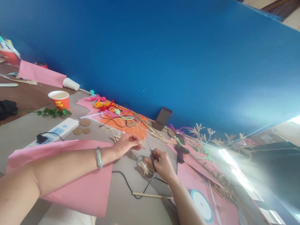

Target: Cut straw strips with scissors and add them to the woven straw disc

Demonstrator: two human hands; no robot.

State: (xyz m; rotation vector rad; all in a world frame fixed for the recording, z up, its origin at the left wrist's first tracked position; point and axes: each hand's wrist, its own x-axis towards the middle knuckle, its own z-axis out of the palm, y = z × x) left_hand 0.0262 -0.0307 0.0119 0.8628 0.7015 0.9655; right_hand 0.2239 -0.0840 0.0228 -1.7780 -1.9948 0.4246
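My left hand [126, 144], with a pale green bangle [99, 157] on the wrist, pinches a thin straw-coloured strip [141, 145] between its fingertips. My right hand [161, 164] is closed round a pair of black-handled scissors [152, 156] whose blades point up towards that strip. Under both hands stands a small clear round dish [144, 167] holding short cut straw pieces. My left forearm rests across a sheet of pink paper [77, 184].
A black glue gun [180, 152] with its cable, a phone [162, 118] against the blue wall, dried stems, an orange sheet [124, 123] with coloured pipe cleaners, a power strip [55, 131], a red paper cup [59, 99], cardboard discs, a wooden stick [152, 196], a tape roll [201, 206].
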